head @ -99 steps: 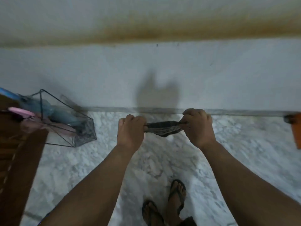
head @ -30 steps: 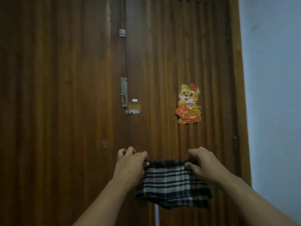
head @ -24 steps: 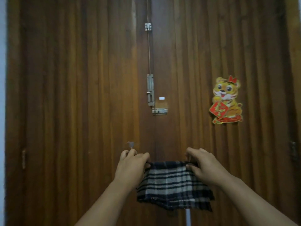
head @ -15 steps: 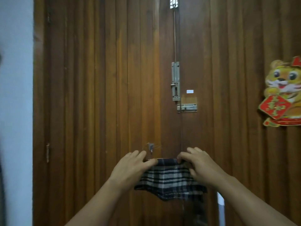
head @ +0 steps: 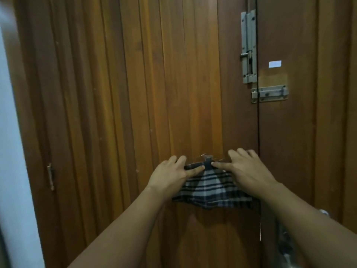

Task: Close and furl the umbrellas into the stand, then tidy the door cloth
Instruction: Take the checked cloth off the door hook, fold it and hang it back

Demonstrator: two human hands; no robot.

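Now our left hand (head: pixel 172 176) and right hand (head: pixel 246 169) pinch the plaid cloth (head: pixel 211 189) onto the door hook (head: pixel 208 158); loosening early could drop it.

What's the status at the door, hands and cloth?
Both hands pinching the plaid cloth: left hand, right hand. Top edge at the small hook on the door. Nothing in the way.
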